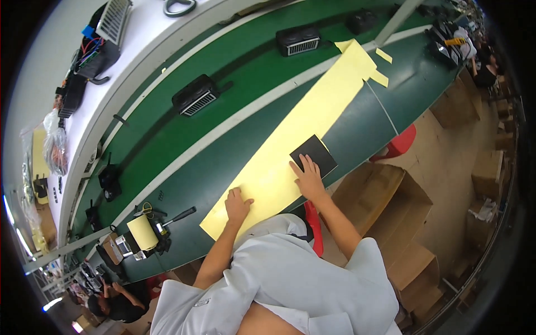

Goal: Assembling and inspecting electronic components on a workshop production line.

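A long yellow sheet (pixel 279 167) lies slantwise over the dark green worktable in front of me. My left hand (pixel 238 206) rests on its near left part, fingers slightly bent and the thumb apart. A flat black square piece (pixel 314 156) lies across the sheet's right edge. My right hand (pixel 309 180) presses on the square's near left edge with fingers spread; its thumb side is over the yellow. Neither hand is closed around anything. Small yellow offcuts (pixel 384 56) lie by the sheet's torn-looking far end.
Black box-shaped devices with grilles (pixel 195 95) stand on the green conveyor belt (pixel 240 78) beyond a pale rail. A yellow tape roll (pixel 143 232) and a black-handled tool (pixel 180 216) sit at left. Large cardboard boxes (pixel 373 190) and a red stool (pixel 403 142) are at right. Other people work farther off.
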{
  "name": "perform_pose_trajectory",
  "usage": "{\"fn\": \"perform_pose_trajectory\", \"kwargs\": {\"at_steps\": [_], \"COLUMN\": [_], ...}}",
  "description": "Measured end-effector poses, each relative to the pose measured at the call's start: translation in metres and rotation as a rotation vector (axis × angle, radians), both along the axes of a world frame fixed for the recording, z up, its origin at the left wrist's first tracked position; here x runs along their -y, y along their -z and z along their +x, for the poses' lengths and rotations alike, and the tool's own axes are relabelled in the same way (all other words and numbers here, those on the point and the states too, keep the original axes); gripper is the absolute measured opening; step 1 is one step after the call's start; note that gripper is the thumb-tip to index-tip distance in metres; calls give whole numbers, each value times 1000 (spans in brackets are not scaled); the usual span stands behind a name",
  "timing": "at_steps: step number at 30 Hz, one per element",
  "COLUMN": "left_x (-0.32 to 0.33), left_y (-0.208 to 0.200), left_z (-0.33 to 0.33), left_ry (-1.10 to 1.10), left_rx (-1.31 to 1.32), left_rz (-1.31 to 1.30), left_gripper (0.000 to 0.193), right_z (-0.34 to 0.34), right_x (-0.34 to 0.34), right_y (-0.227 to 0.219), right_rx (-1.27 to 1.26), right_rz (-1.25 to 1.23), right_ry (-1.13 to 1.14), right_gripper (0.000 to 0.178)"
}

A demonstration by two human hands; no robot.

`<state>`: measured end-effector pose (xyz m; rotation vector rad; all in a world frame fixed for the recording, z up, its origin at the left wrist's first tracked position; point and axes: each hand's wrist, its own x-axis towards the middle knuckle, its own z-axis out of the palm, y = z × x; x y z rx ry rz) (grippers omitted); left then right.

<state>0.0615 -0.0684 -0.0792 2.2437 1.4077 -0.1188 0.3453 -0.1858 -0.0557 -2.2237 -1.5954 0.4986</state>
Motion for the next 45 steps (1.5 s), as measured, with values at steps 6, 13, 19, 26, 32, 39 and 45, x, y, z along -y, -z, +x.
{"fn": "perform_pose_trajectory", "kwargs": {"at_steps": [6, 13, 19, 26, 32, 39, 45], "left_x": [-4, 3, 1, -4, -3, -13, -100], "left_y": [-10, -8, -11, -20, -13, -10, -15], "left_z": [12, -1, -4, -15, -32, -25, -77], "left_ry": [-35, -100, -96, -83, -26, 1, -455], "left_rx": [-11, 52, -22, 158, 238, 306, 991], "left_rz": [-103, -4, -79, -82, -76, -163, -531], "left_gripper": [61, 62, 64, 62, 58, 61, 23], "right_z": [62, 48, 33, 15, 17, 72, -1], "right_x": [44, 56, 58, 72, 50, 35, -20], "right_y": [-2, 1, -8, 12, 9, 15, -10], "right_rx": [-207, 221, -292, -47, -155, -1230, 388], "right_rz": [-1, 121, 54, 72, 38, 34, 15], "right_ry": [-274, -463, -228, -200, -97, 824, 452], "right_gripper": [66, 35, 41, 26, 13, 30, 40]}}
